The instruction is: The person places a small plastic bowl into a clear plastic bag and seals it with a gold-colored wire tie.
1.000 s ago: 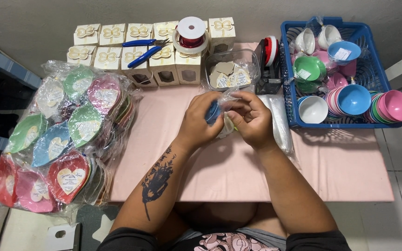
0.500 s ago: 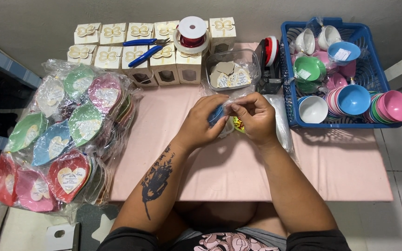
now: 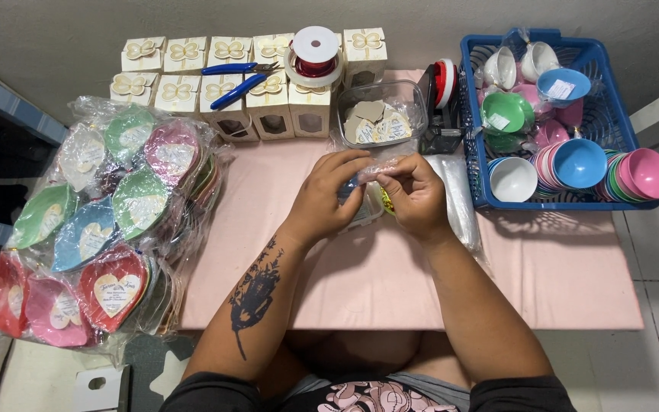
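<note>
My left hand (image 3: 328, 197) and right hand (image 3: 415, 194) meet over the middle of the pink table (image 3: 543, 282), both pinching one small clear plastic packet (image 3: 370, 200) between them. My left fingers curl round its near side while my right thumb and forefinger nip its crinkled top edge; something blue and yellow shows inside, too hidden by my fingers to make out. At about one o'clock from my hands stands a clear tub of cut paper tags (image 3: 379, 118), and beside it a tape dispenser (image 3: 440, 99). At two o'clock sits the blue basket (image 3: 473, 137) full of small coloured bowls (image 3: 581, 162). At eleven o'clock are rows of cream gift boxes (image 3: 181, 91), with blue pliers (image 3: 236, 80) and a red ribbon spool (image 3: 315, 55) lying on top. At nine o'clock lies a heap of bagged heart-shaped dishes (image 3: 108, 229).
</note>
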